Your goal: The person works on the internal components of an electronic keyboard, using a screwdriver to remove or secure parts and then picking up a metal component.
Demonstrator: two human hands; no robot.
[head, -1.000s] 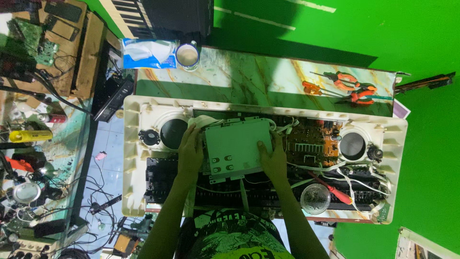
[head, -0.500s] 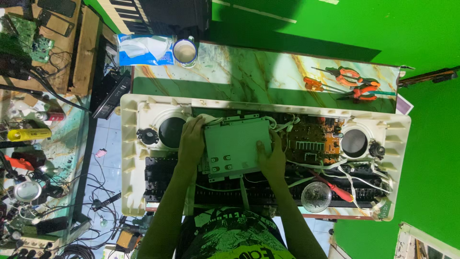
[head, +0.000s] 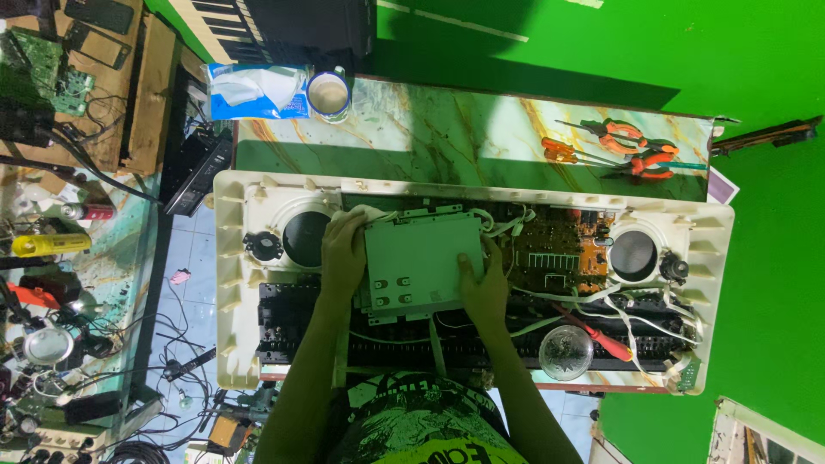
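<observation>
An opened electronic keyboard shell [head: 230, 283], cream plastic, lies upside down on a marble-patterned table [head: 430, 129]. In its middle sits a pale green rectangular circuit board [head: 421, 262]. My left hand [head: 344, 253] grips the board's left edge. My right hand [head: 483, 288] holds its right edge, fingers on the lower right corner. A round black speaker [head: 305, 238] sits left of the board and another speaker [head: 633, 254] at the right. An orange circuit board [head: 559, 249] with white wires lies between the green board and the right speaker.
A small glass bowl [head: 565, 352] of screws and a red-handled screwdriver [head: 593, 337] rest on the shell's lower right. Orange-handled pliers [head: 632, 150] lie on the table's far right. A cup [head: 328, 93] and a blue tissue pack [head: 258, 90] stand at the far left. A cluttered workbench [head: 60, 258] runs along the left.
Both hands stay on the green board's edges. My right hand has slid slightly lower along the right edge; the board looks about level as before.
</observation>
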